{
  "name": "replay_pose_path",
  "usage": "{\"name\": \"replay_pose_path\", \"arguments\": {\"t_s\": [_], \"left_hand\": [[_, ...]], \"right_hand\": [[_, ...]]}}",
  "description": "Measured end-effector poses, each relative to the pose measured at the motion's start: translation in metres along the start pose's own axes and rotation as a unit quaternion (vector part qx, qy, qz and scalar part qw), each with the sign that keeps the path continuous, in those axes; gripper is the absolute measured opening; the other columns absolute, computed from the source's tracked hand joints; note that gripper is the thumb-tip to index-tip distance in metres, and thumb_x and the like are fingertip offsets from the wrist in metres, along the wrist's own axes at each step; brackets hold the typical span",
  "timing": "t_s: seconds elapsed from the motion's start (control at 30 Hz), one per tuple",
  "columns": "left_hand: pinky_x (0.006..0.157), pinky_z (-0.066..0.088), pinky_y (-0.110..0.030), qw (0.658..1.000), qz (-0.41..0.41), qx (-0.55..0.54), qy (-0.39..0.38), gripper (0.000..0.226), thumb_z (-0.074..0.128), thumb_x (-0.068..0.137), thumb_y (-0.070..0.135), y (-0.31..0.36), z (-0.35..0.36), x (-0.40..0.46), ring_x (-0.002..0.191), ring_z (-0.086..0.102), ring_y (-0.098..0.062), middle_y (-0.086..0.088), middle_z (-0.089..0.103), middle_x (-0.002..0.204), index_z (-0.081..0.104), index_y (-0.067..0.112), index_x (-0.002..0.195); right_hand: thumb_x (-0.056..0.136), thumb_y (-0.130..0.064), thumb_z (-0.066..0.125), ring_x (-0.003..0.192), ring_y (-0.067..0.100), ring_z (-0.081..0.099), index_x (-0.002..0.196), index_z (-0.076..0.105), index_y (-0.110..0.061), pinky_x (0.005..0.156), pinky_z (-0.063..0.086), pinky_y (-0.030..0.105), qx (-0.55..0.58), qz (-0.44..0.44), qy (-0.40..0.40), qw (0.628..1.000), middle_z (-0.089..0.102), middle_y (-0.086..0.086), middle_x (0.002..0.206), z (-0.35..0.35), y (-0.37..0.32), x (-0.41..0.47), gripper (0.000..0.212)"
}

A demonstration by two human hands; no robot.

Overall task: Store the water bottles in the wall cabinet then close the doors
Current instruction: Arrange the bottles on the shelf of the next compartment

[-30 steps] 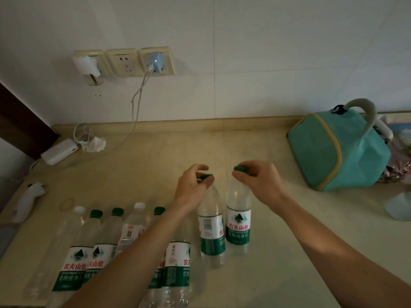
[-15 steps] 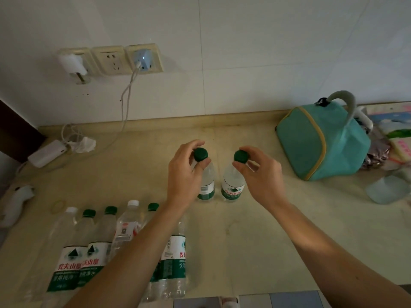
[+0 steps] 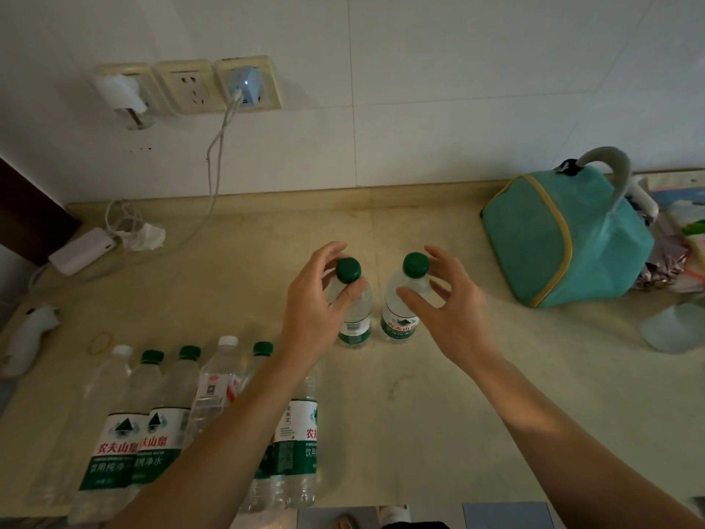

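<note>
while two green-capped bottles stand upright side by side at mid tabletop (image 3: 438, 433), well apart from any cabinet, looks like the pick-up step, early in the task. no wall cabinet or doors in view.

far left: white charger brick (image 3: 82, 250) by the wall, cable (image 3: 215, 147) up to the sockets (image 3: 183, 87). near the front edge, a row of spare bottles (image 3: 152, 421), upright and touching, some green-capped, some white-capped.

left hand (image 3: 316, 311): fingers curled around the neck of the left bottle (image 3: 354, 318), thumb just under its green cap (image 3: 348, 269), fingertips behind the cap. reads as a loose grip, on the bottle.

right hand (image 3: 450, 311): spread and arched beside the right bottle (image 3: 400, 318), thumb lying across the bottle's shoulder, fingers just behind its cap (image 3: 416, 264) with a gap showing. released, not yet closed around anything.

far right: teal bag (image 3: 564, 238) on the tabletop, well apart from both bottles.

next move likely calls for closing the right hand on the neck, then lifting both straight up without knocking one against the other.
</note>
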State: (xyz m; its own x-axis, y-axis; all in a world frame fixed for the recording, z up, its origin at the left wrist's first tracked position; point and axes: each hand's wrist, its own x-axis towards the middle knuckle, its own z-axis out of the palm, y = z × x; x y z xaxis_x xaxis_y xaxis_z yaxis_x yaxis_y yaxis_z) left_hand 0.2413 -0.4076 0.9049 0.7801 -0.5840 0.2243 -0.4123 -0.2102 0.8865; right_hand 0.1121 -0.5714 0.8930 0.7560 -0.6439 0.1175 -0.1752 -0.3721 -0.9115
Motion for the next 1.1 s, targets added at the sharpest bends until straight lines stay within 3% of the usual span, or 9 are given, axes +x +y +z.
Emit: {"name": "replay_pose_path", "arguments": {"t_s": [0.1,0.2,0.37,0.57,0.73,0.83,0.93,1.0,1.1], "left_hand": [[0.105,0.04,-0.015,0.998,-0.055,-0.011,-0.019,0.08,0.082,0.077,0.045,-0.015,0.006,-0.007,0.127,0.047,0.011,0.019,0.055,0.137,0.043,0.028,0.144],[0.106,0.04,-0.022,0.994,-0.101,0.001,-0.029,0.092,0.089,0.071,0.044,-0.035,0.017,-0.018,0.131,0.045,0.003,0.018,0.049,0.142,0.037,0.035,0.145],[0.086,0.047,-0.007,0.985,-0.165,-0.047,0.004,0.08,0.09,0.068,0.04,-0.055,0.037,-0.026,0.113,0.058,0.007,0.03,0.059,0.118,0.042,0.043,0.131],[0.08,0.052,-0.012,0.983,-0.162,-0.074,0.041,0.063,0.089,0.071,0.042,-0.06,0.047,-0.03,0.102,0.065,-0.001,0.022,0.065,0.107,0.053,0.032,0.121],[0.08,0.054,-0.017,0.981,-0.165,-0.092,0.044,0.053,0.09,0.073,0.023,-0.057,0.039,-0.03,0.097,0.068,-0.004,0.016,0.069,0.102,0.058,0.026,0.115],[0.078,0.054,-0.015,0.984,-0.149,-0.083,0.046,0.055,0.091,0.071,0.028,-0.052,0.028,-0.03,0.098,0.067,-0.003,0.017,0.07,0.103,0.059,0.029,0.116],[0.079,0.055,-0.017,0.986,-0.125,-0.097,0.06,0.059,0.092,0.069,0.032,-0.032,0.013,-0.026,0.102,0.067,-0.006,0.014,0.069,0.108,0.058,0.033,0.118],[0.076,0.055,-0.013,0.986,-0.103,-0.114,0.071,0.06,0.092,0.068,0.034,-0.012,0.0,-0.02,0.102,0.066,-0.004,0.016,0.068,0.111,0.058,0.035,0.118],[0.074,0.055,-0.013,0.983,-0.062,-0.154,0.075,0.058,0.091,0.069,0.034,0.027,-0.025,-0.011,0.101,0.067,0.0,0.018,0.07,0.11,0.059,0.037,0.118]], "right_hand": [[0.078,-0.038,0.084,0.121,0.0,0.055,0.146,0.04,-0.034,0.102,0.045,0.023,-0.002,0.045,-0.029,0.999,0.056,-0.023,0.132,0.004,0.02,-0.005,0.081],[0.074,-0.042,0.086,0.117,-0.005,0.055,0.138,0.042,-0.041,0.1,0.045,0.023,0.002,0.078,-0.059,0.995,0.054,-0.031,0.124,0.013,0.04,-0.009,0.079],[0.07,-0.043,0.089,0.109,-0.007,0.061,0.132,0.046,-0.041,0.091,0.051,0.02,0.025,0.115,-0.062,0.991,0.061,-0.029,0.119,0.029,0.066,-0.005,0.075],[0.066,-0.044,0.088,0.103,-0.014,0.061,0.114,0.042,-0.064,0.081,0.053,0.018,0.037,0.126,-0.037,0.991,0.059,-0.045,0.11,0.044,0.075,-0.004,0.069],[0.064,-0.036,0.091,0.102,0.0,0.067,0.124,0.056,-0.034,0.086,0.058,0.031,0.065,0.145,-0.005,0.987,0.069,-0.02,0.111,0.046,0.071,-0.01,0.069],[0.059,-0.046,0.087,0.093,-0.008,0.065,0.115,0.058,-0.04,0.071,0.053,0.015,0.073,0.144,0.022,0.987,0.07,-0.025,0.103,0.04,0.054,-0.016,0.063],[0.067,-0.034,0.089,0.093,-0.011,0.063,0.111,0.056,-0.045,0.065,0.049,0.006,0.083,0.118,0.049,0.988,0.067,-0.034,0.101,0.03,0.024,-0.02,0.057],[0.068,-0.027,0.09,0.095,-0.007,0.065,0.115,0.058,-0.042,0.07,0.051,0.009,0.091,0.092,0.064,0.99,0.069,-0.029,0.103,0.021,-0.001,-0.022,0.059],[0.069,-0.023,0.091,0.1,0.005,0.069,0.119,0.062,-0.031,0.082,0.056,0.026,0.109,0.041,0.081,0.99,0.074,-0.014,0.107,0.005,-0.047,-0.025,0.058]]}}
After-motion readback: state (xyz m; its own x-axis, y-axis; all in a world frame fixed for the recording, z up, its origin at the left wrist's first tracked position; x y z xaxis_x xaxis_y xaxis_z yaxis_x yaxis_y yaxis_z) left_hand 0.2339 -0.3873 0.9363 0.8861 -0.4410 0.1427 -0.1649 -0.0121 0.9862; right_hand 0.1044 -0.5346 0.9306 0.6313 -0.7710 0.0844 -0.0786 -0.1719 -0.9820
